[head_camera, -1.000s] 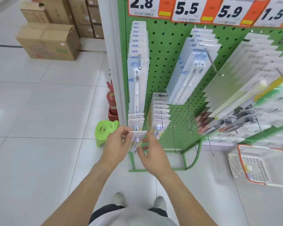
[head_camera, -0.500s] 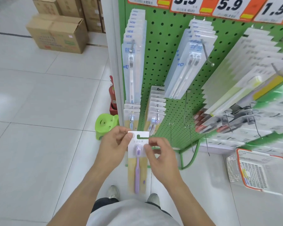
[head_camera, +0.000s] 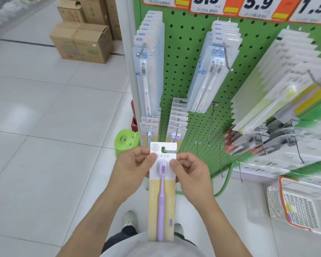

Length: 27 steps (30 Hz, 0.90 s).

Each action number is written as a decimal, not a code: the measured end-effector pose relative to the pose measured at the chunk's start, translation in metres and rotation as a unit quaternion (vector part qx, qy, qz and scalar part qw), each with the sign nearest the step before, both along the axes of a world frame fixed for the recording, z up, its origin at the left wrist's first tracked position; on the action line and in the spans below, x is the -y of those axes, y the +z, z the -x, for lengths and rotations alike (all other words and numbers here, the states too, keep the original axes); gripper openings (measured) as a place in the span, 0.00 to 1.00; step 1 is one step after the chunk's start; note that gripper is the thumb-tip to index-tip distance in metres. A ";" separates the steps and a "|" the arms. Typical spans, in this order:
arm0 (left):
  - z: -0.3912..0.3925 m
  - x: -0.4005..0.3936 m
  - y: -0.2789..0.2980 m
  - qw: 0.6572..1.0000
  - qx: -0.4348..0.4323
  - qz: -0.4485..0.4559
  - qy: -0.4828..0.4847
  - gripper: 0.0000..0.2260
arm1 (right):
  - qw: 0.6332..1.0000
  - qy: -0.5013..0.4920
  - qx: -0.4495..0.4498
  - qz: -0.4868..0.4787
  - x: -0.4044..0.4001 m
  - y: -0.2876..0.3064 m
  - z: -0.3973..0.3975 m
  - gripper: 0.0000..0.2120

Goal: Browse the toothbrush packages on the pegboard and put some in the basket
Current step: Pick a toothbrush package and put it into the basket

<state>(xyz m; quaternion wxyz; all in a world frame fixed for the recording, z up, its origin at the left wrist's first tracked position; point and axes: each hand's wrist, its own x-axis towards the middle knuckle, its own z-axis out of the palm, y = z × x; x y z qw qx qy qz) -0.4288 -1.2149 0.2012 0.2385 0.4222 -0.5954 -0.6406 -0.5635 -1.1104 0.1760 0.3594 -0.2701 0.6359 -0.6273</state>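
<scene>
A purple toothbrush package (head_camera: 162, 193) with a white and yellow card hangs upright in front of me, clear of the pegs. My left hand (head_camera: 132, 169) pinches its upper left edge and my right hand (head_camera: 190, 171) pinches its upper right edge, both near the brush head. The green pegboard (head_camera: 185, 58) above carries rows of toothbrush packages (head_camera: 148, 75) on hooks, with two short rows just above my hands. The white basket (head_camera: 302, 206) with an orange rim stands on the floor at the lower right, a few packages inside.
Bare metal hooks (head_camera: 211, 123) jut out of the pegboard right of my hands. A green plastic stool (head_camera: 126, 143) and a red fire extinguisher (head_camera: 133, 123) sit at the rack's left foot. Cardboard boxes (head_camera: 82, 43) are stacked on the tiled floor at the back left.
Both hands have drawn the purple toothbrush package off its low peg and toward me, and it now hangs full length between them. The view has tilted down a little.
</scene>
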 end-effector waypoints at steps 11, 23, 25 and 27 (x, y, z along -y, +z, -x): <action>-0.001 0.003 0.008 0.997 -0.034 -0.010 -0.063 0.08 | 0.999 0.035 -0.024 0.008 0.008 0.017 0.004 0.03; -0.006 -0.008 0.000 0.996 -0.008 0.007 -0.084 0.18 | 0.997 0.042 -0.053 -0.039 -0.005 0.004 -0.008 0.12; -0.007 -0.010 0.000 0.997 -0.005 0.009 -0.081 0.20 | 0.997 0.043 -0.054 -0.038 -0.006 0.004 -0.010 0.13; -0.007 -0.012 -0.002 0.998 -0.006 0.010 -0.069 0.22 | 0.997 0.042 -0.052 -0.037 -0.006 0.004 -0.012 0.14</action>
